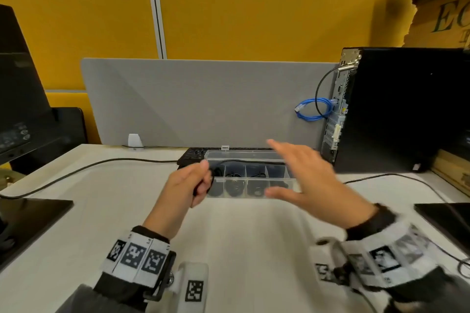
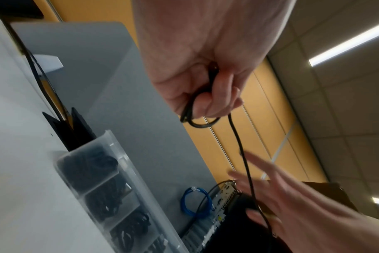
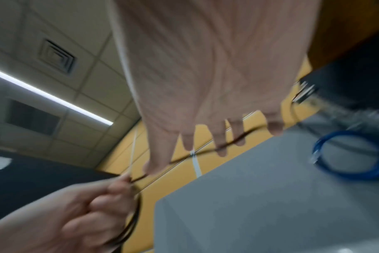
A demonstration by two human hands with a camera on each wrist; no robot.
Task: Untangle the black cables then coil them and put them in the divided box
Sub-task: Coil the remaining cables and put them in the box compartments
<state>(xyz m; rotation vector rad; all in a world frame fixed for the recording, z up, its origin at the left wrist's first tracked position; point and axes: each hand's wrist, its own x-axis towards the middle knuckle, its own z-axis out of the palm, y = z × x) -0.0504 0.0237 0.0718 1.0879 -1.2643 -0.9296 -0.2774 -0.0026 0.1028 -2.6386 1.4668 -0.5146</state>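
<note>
My left hand (image 1: 197, 184) grips a small coil of the black cable (image 2: 202, 125) just in front of the left end of the divided box (image 1: 254, 180). From that fist the cable (image 1: 244, 160) runs right over the box to my right hand (image 1: 307, 175). That hand is open with its fingers spread above the box's right end, and the cable (image 3: 176, 160) lies across its fingers (image 3: 220, 143). The box is clear plastic, and several of its compartments hold coiled black cables (image 2: 91, 166).
A black keyboard (image 1: 193, 155) lies behind the box against a grey divider panel (image 1: 203, 99). A black PC tower (image 1: 396, 109) with a blue cable (image 1: 315, 110) stands at the right. Another black cable (image 1: 76, 170) crosses the desk at left. Monitor bases (image 1: 30, 213) sit at both sides.
</note>
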